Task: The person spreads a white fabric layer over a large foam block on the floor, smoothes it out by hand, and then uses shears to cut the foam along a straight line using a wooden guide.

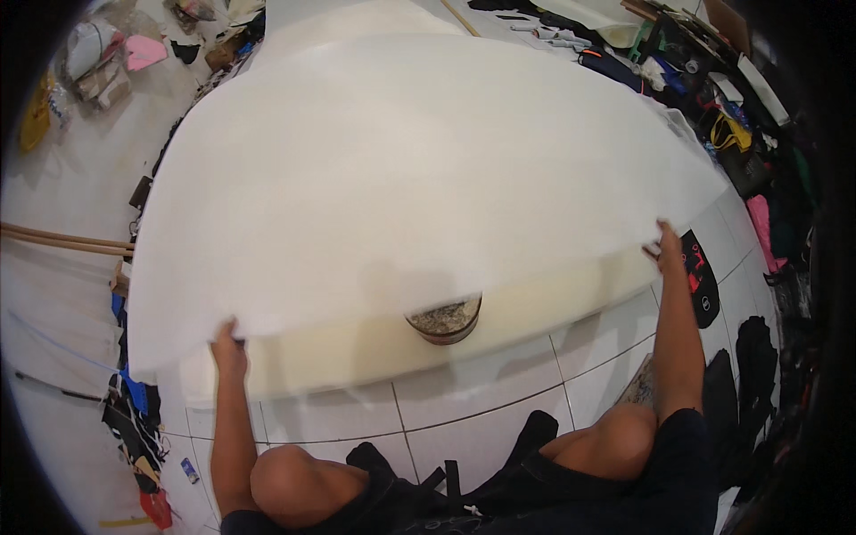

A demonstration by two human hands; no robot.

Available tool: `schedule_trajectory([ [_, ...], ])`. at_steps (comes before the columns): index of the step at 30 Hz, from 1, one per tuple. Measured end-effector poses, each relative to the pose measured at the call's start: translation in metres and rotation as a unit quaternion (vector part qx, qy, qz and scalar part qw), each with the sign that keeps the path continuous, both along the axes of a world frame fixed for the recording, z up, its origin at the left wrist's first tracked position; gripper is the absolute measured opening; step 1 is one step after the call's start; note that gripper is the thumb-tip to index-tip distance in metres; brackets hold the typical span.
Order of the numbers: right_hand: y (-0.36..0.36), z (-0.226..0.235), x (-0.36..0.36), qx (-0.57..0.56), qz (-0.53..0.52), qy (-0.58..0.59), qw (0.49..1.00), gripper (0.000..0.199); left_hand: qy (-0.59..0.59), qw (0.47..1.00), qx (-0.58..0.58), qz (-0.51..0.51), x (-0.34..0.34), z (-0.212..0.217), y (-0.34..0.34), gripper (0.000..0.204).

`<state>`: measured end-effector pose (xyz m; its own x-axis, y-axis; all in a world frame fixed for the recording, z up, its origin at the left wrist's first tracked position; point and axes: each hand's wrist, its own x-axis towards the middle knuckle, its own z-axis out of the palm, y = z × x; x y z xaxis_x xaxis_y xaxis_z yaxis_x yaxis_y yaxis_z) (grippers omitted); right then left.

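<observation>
A large white sheet of thin, smooth material spreads out in front of me. My left hand pinches its near edge at the left. On the right, my right hand, a little blurred, grips the same edge near the corner. Beneath the sheet lies a cream-coloured slab, perhaps foam, whose near strip is uncovered. A round, dark-sided object with a speckled top sits on that strip, its far part hidden under the sheet's edge.
Pale floor tiles lie between the slab and my bent knees. Clutter of cloth and bags lines the right side. A black-and-red item rests beside my right forearm. Wooden poles stick in from the left.
</observation>
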<state>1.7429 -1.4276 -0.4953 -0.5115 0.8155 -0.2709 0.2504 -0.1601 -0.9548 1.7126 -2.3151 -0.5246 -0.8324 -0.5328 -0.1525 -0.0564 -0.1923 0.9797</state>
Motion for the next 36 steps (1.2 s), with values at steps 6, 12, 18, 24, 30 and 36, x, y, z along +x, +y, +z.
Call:
schedule_trajectory([
  [6,-0.024,-0.044,0.045,-0.014,0.049,-0.145,0.988,0.045,-0.115,0.981,0.153,-0.012,0.079,-0.083,0.017,0.011],
  [12,-0.013,-0.083,0.053,-0.039,0.05,-0.24,0.969,0.04,-0.173,0.971,0.161,-0.04,0.096,-0.105,0.035,0.026],
  [18,-0.017,-0.09,0.045,-0.013,0.051,-0.277,0.959,0.036,-0.133,0.977,0.168,-0.004,0.108,-0.082,0.029,0.033],
  [24,-0.021,-0.08,0.044,-0.026,0.058,-0.261,0.963,0.037,-0.003,0.961,0.256,0.104,0.09,-0.09,-0.03,0.033],
  [30,-0.017,-0.085,0.055,-0.052,0.091,-0.192,0.976,0.039,0.072,0.984,0.115,0.113,0.049,-0.053,-0.034,0.049],
  [36,-0.03,-0.083,0.061,-0.053,0.101,-0.125,0.986,0.05,0.134,0.98,0.043,0.141,0.038,0.022,-0.016,0.054],
])
